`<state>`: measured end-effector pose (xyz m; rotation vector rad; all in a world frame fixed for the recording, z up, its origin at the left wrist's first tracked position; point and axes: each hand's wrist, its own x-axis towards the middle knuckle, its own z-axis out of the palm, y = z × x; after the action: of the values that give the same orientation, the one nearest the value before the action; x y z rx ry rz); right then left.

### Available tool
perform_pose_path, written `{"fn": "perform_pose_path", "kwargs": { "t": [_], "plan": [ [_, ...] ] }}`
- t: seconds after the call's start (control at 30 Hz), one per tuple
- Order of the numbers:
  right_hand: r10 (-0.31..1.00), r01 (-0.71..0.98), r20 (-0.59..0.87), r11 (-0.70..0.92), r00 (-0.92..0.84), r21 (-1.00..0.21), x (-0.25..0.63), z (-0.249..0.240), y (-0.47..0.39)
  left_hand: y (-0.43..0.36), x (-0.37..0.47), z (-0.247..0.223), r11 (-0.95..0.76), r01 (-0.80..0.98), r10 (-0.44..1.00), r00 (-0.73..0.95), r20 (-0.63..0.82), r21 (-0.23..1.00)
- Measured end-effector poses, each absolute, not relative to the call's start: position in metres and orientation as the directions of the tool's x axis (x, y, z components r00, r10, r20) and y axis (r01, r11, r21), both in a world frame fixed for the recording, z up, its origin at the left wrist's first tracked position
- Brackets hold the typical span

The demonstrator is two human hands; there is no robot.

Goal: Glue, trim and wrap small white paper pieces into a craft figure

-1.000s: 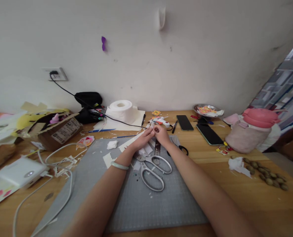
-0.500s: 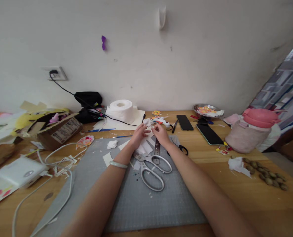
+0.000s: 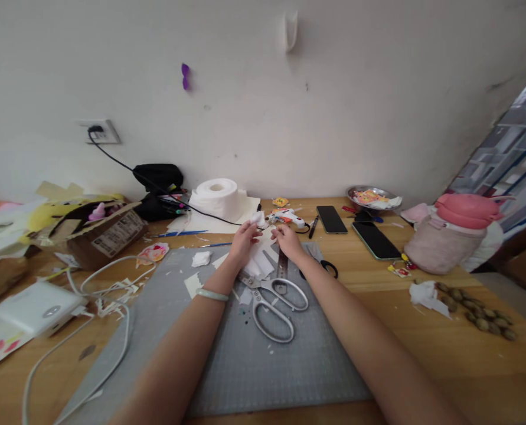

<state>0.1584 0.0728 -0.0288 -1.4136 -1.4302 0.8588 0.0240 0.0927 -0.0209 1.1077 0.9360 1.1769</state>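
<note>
My left hand [image 3: 244,243] pinches a small crumpled piece of white tissue [image 3: 258,219] above the far part of the grey cutting mat [image 3: 245,383]. Across a narrow gap, my right hand [image 3: 288,242] has its fingers pressed together; what they hold, if anything, is too small to make out. Below the hands lie white paper strips [image 3: 261,264] and a metal ruler [image 3: 283,265]. Large silver-handled scissors [image 3: 273,337] rest nearer me. Just beyond my right hand lies a white glue gun [image 3: 292,219]. A folded white tissue wad [image 3: 201,258] sits left of my left hand.
A tissue roll [image 3: 216,200] stands near the wall. Two phones [image 3: 331,219], a metal dish [image 3: 373,199] and a pink-lidded bottle [image 3: 448,236] are to the right. A cardboard box [image 3: 112,236] and a white charger-like device [image 3: 41,307] with looping cables are left.
My left hand has shifted slightly left and turned, carrying the white tissue with it. The gap between my hands has widened. My right hand has hardly moved.
</note>
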Motion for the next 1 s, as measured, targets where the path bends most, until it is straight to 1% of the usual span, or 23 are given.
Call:
{"fn": "perform_pose_path", "kwargs": {
  "t": [0.23,0.43,0.53,0.73,1.0],
  "plan": [
    [0.989,0.256,0.13,0.108,0.073,-0.961,0.16,-0.029,0.073,0.091,0.025,-0.022,0.04,-0.171,0.965,0.26,0.006,0.984],
    [0.97,0.139,0.187,0.166,0.155,-0.976,0.162,-0.029,0.077,0.09,0.025,-0.024,0.015,-0.107,0.935,0.355,0.024,0.994],
    [0.96,0.108,0.209,0.192,0.186,-0.975,0.163,-0.03,0.078,0.089,0.025,-0.024,0.0,-0.069,0.912,0.409,0.028,0.998],
    [0.944,0.127,0.245,0.222,0.22,-0.967,0.168,-0.035,0.081,0.09,0.026,-0.026,-0.032,0.003,0.869,0.494,0.027,0.999],
    [0.928,0.2,0.285,0.24,0.239,-0.95,0.171,-0.035,0.083,0.087,0.028,-0.026,-0.089,0.109,0.843,0.537,0.017,0.99]
  ]
}}
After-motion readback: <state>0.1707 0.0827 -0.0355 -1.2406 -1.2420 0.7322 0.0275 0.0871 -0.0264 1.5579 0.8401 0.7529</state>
